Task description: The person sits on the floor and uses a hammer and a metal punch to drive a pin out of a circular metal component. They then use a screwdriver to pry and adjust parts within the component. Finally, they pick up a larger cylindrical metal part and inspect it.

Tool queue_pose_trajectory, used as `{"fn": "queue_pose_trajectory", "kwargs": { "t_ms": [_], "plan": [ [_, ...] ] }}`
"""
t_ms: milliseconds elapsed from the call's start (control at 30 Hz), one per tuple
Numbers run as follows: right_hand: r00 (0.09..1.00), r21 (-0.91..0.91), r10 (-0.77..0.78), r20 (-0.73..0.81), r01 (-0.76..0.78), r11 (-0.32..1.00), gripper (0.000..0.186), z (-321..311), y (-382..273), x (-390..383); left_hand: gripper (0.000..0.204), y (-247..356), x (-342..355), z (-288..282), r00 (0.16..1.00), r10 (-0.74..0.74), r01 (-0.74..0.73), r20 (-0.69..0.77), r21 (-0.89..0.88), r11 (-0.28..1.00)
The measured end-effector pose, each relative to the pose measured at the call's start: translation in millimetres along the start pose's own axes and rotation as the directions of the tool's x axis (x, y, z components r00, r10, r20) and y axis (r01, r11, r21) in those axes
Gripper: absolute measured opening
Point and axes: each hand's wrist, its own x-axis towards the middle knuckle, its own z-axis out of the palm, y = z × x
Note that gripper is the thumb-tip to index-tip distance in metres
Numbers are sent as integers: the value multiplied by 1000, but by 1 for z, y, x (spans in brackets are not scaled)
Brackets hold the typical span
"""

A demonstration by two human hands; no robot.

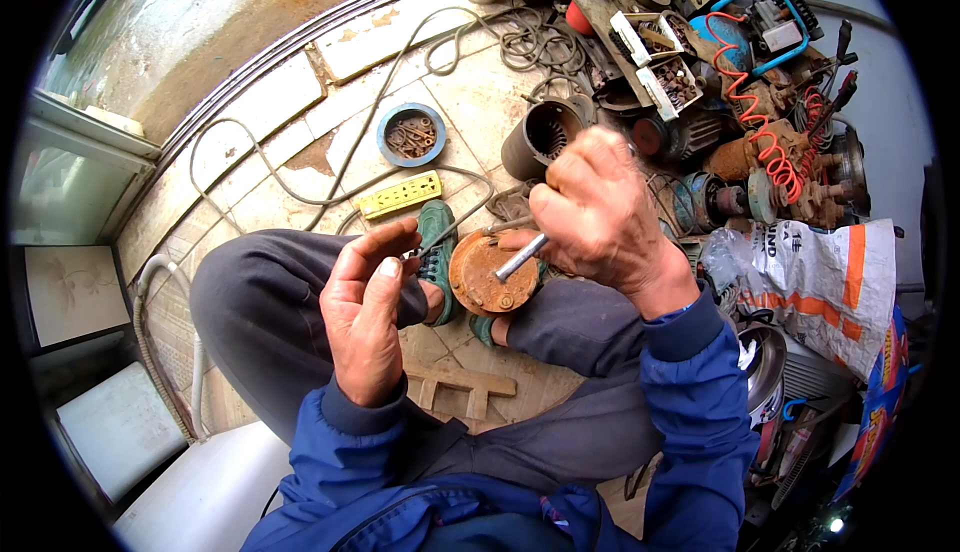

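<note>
My right hand (pixel 605 217) is closed around a silver socket wrench (pixel 522 258). The wrench slants down, its end over the face of a rusty round metal housing (pixel 480 282) with bolt heads near its rim. This housing sits between my legs, near my green shoes (pixel 436 252). Left of it, my left hand (pixel 365 307) is raised with the thumb up and fingers curled. Something small and dark shows at its fingertips, too small to name. A dark cable passes close behind those fingers. Below lies a small wooden frame (pixel 460 380) on the floor.
Ahead stand a blue-rimmed bowl of bolts (pixel 411 135), a yellow power strip (pixel 400 195) with cables, and a hollow metal cylinder (pixel 540 142). Rusty motor parts (pixel 770 157), a red coiled hose (pixel 740 97) and a white sack (pixel 820 287) crowd the right. A doorway track borders the far left.
</note>
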Motion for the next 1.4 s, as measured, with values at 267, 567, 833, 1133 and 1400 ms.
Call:
{"fn": "queue_pose_trajectory", "kwargs": {
  "t_ms": [267, 567, 833, 1133, 1400],
  "plan": [
    [993, 183, 47, 110, -67, 981, 14, 6, 5, 3, 33, 2, 1, 14, 999, 41, -41, 18, 23, 999],
    [990, -132, 72, -121, -88, 987, 31, 28, -15, 5, 34, 11, 13, 67, 934, 331, -352, 134, 183, 918],
    [954, -105, 120, -274, -154, 983, 18, 44, -13, 3, 24, -9, 46, 103, 803, 565, -585, 190, 435, 685],
    [945, -231, 222, -239, -277, 933, 20, 45, -23, 3, 33, -11, 59, 100, 776, 608, -619, 169, 385, 684],
    [926, -128, 230, -300, -278, 952, 17, 42, -21, 1, 35, -9, 56, 102, 785, 560, -619, 266, 369, 693]
  ]
}}
